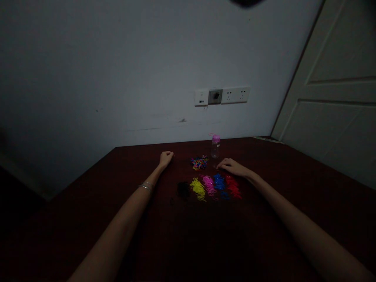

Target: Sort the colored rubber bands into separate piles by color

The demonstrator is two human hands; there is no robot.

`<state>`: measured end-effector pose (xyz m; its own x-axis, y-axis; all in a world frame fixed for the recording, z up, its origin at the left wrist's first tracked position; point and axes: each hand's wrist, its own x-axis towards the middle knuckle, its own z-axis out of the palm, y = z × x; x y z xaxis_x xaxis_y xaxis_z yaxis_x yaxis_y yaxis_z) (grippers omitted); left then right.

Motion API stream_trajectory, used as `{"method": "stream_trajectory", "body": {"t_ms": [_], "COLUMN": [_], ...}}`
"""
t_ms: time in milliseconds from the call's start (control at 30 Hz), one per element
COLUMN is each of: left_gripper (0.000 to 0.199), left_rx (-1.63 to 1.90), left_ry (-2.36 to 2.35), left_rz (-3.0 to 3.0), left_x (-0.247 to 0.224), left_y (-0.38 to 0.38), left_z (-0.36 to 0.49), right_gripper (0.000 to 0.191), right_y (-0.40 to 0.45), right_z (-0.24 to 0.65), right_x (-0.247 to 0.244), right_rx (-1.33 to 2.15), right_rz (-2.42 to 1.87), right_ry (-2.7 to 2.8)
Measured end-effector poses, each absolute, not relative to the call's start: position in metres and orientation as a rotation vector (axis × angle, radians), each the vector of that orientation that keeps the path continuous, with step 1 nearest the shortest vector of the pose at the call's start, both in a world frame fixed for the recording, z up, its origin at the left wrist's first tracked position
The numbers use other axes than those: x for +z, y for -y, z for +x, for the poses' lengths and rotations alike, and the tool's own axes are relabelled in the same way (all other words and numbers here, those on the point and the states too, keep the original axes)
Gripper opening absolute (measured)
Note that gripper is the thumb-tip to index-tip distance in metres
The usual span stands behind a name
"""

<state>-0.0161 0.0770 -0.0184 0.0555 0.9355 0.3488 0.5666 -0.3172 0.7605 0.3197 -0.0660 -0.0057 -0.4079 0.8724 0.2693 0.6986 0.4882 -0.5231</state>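
My left hand [166, 158] rests on the table in a loose fist, left of a mixed-colour pile of small rubber bands [199, 162]; nothing shows in it. My right hand [233, 167] lies with fingers stretched to the left, just above the blue bands [219, 182] and red bands [233, 187], holding nothing I can see. Nearer to me, left of the blue pile, are pink bands [209, 185], yellow bands [198, 189] and dark bands [183, 189]. Behind my right hand a clear bottle with a pink lid [215, 147] stands upright.
The dark red-brown table [141, 243] reaches back to a pale wall [132, 70]. Sockets and a switch plate [221, 96] sit on the wall above the bottle. A panelled door [331, 90] stands at the right. The scene is dim.
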Motion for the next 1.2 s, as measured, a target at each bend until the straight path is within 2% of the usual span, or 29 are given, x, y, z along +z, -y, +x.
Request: {"method": "stream_trajectory", "body": {"t_ms": [300,467,767,1200], "left_gripper": [0.027,0.025,0.025,0.024], "left_rx": [1.072,0.835,0.446,0.42], "left_ry": [-1.448,-1.353,-0.891,-0.908], "left_rz": [1.911,1.986,2.298,2.428], "left_x": [-0.013,-0.003,0.013,0.004], "left_y": [-0.072,-0.062,-0.026,-0.015], "left_z": [-0.013,-0.01,0.021,0.038], "right_gripper": [0.047,0.046,0.041,0.039], "right_y": [0.07,0.071,0.065,0.065], "right_z": [0.325,0.325,0.329,0.331], "right_x": [-0.006,-0.006,-0.01,-0.011], "right_rx": [0.674,0.692,0.711,0.736], "right_rz": [-1.31,-1.324,-1.295,-1.187], "right_ry": [2.069,2.006,2.056,2.15]}}
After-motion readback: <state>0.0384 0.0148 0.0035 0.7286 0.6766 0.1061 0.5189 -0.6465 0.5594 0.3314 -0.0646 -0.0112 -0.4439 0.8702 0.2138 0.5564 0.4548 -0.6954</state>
